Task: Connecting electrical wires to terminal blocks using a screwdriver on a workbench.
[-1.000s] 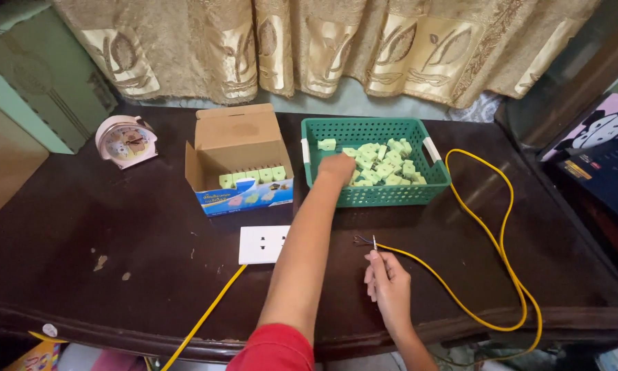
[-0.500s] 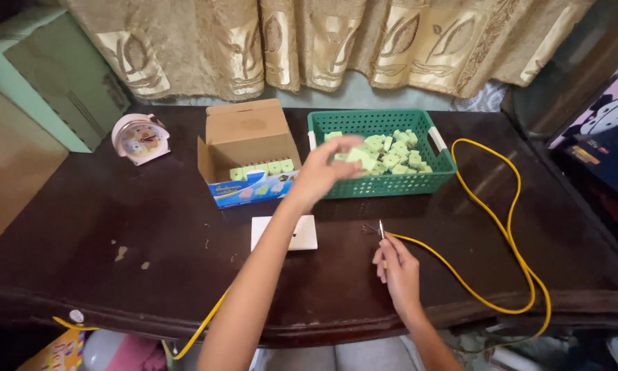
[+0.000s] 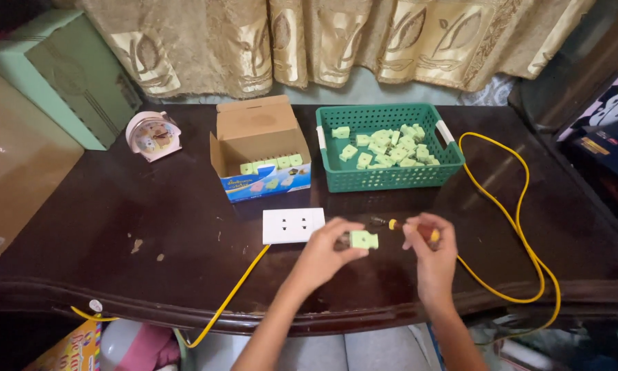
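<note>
The table (image 3: pixel 151 227) is dark brown, glossy, with a few pale scuffs. The left hand (image 3: pixel 326 251) pinches a pale green plug piece (image 3: pixel 364 239); more pieces of the same pale green fill the darker green basket (image 3: pixel 391 175), which has white handle tabs. The right hand (image 3: pixel 431 251) holds a screwdriver (image 3: pixel 408 225) with an orange and yellow handle. The cable (image 3: pixel 522 227) is bright yellow, the socket plate (image 3: pixel 294 225) white. The cardboard box (image 3: pixel 259 148) is tan inside with a blue printed front. The small clock (image 3: pixel 152 134) is pink. The curtain (image 3: pixel 322 41) is beige-gold with a leaf pattern.
</note>
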